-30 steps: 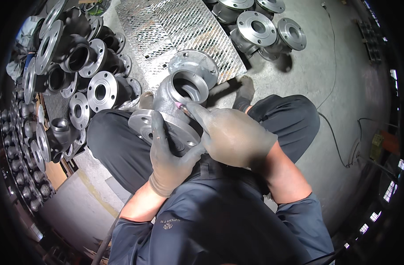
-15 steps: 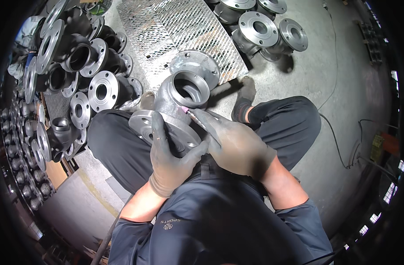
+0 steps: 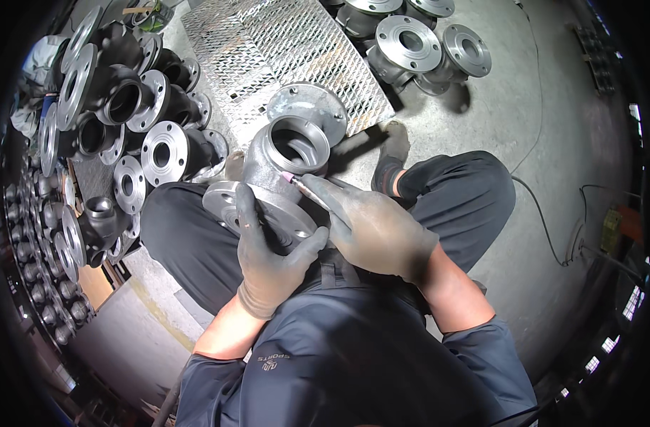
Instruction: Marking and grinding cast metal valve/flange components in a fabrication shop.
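A grey cast-metal valve body [image 3: 262, 165] with flanges at both ends and a round open neck rests tilted between my knees. My gloved left hand [image 3: 272, 260] grips its near flange [image 3: 276, 208], with the forefinger stretched along the flange face and the thumb spread toward the right. In my gloved right hand [image 3: 378, 231] is a slim rotary grinder [image 3: 309, 191] with a small pink grinding stone at its tip. The stone is at the casting's surface just below the neck; whether it touches I cannot tell. The fingers under the grinder are partly hidden.
Ahead lies a patterned metal plate [image 3: 232, 53] on the floor. Similar flanged castings [image 3: 165, 153] are stacked on the left, and more castings [image 3: 408, 44] stand at the far right of the plate. A dark cable [image 3: 542, 220] runs along the floor on the right.
The whole view has shifted slightly, so most things appear a little further left. Both hands keep their hold, and the grinding stone stays near the same spot below the neck.
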A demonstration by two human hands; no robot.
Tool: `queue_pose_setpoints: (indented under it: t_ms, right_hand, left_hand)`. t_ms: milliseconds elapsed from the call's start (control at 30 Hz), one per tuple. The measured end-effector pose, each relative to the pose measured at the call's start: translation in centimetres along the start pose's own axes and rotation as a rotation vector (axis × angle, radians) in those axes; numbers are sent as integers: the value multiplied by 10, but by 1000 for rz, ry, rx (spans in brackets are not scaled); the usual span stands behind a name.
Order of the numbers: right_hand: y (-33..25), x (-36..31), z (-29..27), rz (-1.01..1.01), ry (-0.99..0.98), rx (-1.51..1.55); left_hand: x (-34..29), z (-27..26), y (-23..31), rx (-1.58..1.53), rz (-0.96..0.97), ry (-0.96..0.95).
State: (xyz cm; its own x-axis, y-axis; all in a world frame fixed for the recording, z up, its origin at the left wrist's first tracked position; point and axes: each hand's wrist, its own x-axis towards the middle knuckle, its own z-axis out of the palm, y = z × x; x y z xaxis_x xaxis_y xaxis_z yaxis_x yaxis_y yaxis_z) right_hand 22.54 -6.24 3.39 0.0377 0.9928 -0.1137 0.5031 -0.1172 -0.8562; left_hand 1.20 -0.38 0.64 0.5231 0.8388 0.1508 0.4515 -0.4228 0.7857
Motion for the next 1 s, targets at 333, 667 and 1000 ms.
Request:
queue_pose_setpoints:
  t_ms: [333, 667, 1000]
  right_hand:
    - [-9, 8, -20, 79, -149, 2]
    - [-11, 13, -26, 114, -213, -17]
    - [10, -9, -10, -29, -19, -41]
  left_hand:
    - [-2, 1, -4, -22, -16, -12]
    - [-1, 0, 0, 57, 29, 6]
    - [-3, -1, -4, 3, -11, -16]
